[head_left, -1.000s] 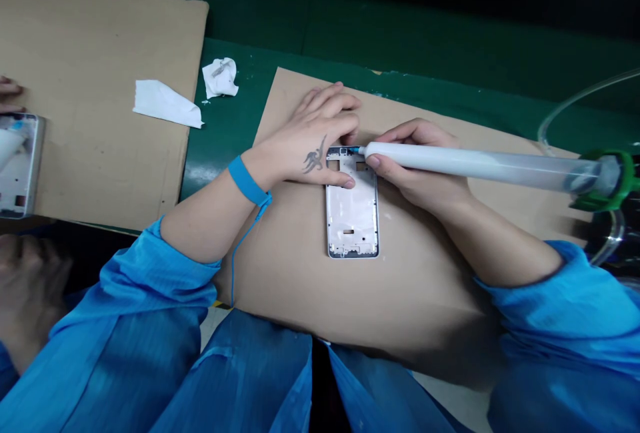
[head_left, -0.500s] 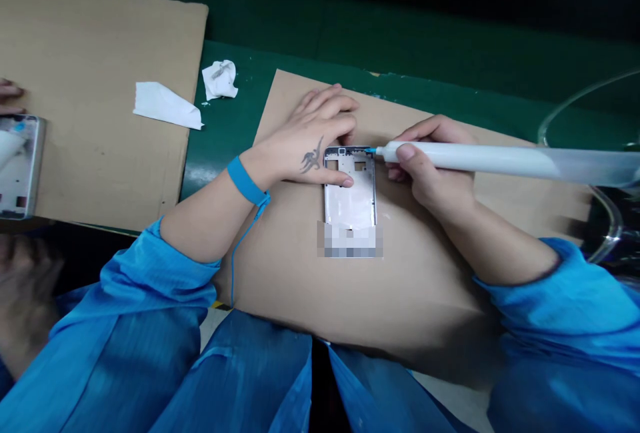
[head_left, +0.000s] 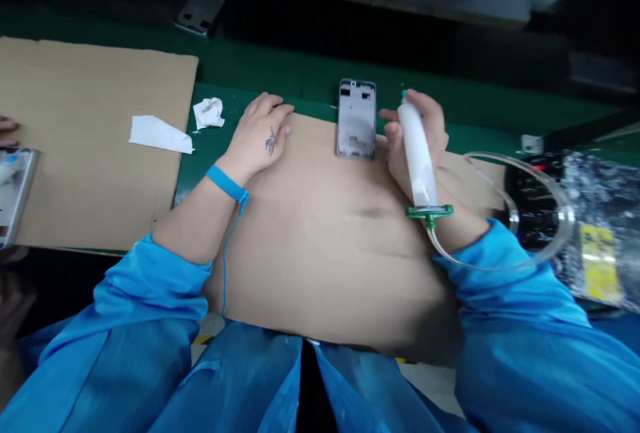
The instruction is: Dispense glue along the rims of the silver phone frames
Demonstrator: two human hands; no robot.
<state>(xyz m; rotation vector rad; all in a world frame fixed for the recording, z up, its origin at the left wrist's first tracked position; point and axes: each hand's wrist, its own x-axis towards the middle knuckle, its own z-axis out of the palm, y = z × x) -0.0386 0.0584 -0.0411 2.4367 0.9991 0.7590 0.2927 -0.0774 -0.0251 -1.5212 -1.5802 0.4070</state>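
Observation:
A phone frame (head_left: 357, 123) with a silvery inner face lies across the far edge of the cardboard sheet (head_left: 310, 246), partly over the green table. My right hand (head_left: 425, 130), just right of the frame, grips a white glue syringe (head_left: 418, 153). The syringe's blue tip points away from me, and a green cap with a clear tube (head_left: 520, 263) closes its near end. To the left of the frame, my left hand (head_left: 263, 133) rests palm down at the cardboard's left edge, fingers stretched out and holding nothing. A blue wrist strap (head_left: 227, 183) with a cord circles that wrist.
Crumpled white tissue (head_left: 209, 113) and a flat white paper piece (head_left: 160, 134) lie to the left. Another phone part (head_left: 200, 10) sits further back. At far left, a co-worker's hand (head_left: 7, 128) is beside another frame (head_left: 23, 196). A black-cased box (head_left: 590, 220) stands right.
The phone frame has moved away from me to the cardboard's far edge. My left hand has come off it. The syringe has swung from sideways to pointing away, its tip off the frame.

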